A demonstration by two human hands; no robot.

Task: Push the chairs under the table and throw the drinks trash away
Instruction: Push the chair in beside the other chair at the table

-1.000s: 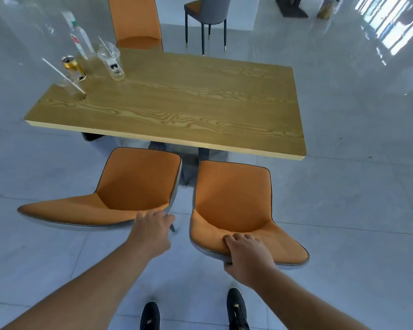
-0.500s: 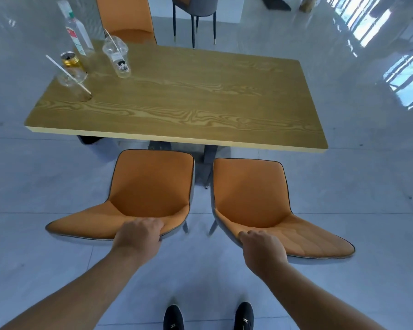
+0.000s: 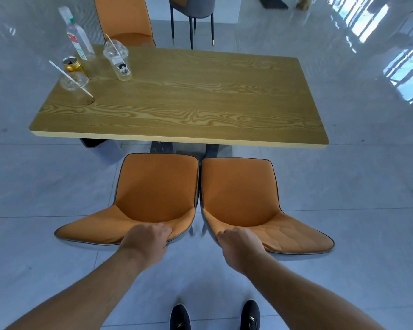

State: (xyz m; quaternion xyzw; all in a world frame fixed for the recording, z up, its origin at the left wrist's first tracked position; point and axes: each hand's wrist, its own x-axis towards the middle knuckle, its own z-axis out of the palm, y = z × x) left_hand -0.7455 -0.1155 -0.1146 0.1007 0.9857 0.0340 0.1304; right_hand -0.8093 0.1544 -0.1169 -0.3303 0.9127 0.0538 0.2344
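Note:
Two orange chairs stand side by side just short of the wooden table's [image 3: 181,136] near edge, almost touching. My left hand [image 3: 146,239] grips the top of the left chair's [image 3: 153,186] backrest. My right hand [image 3: 239,241] grips the top of the right chair's [image 3: 239,191] backrest. On the table's far left corner stand the drinks trash: a clear plastic bottle [image 3: 78,39], a gold can [image 3: 71,64], a domed clear cup with a straw [image 3: 118,60] and a low clear cup with a straw [image 3: 74,82].
A third orange chair [image 3: 124,20] sits tucked at the table's far side. A grey chair [image 3: 192,10] stands farther back on the glossy tiled floor. My black shoes [image 3: 215,315] are behind the two chairs. Open floor lies left and right of the table.
Both chairs have swung from splayed angles to facing the table squarely, and have closed together until nearly touching. My hands stayed on the backrests.

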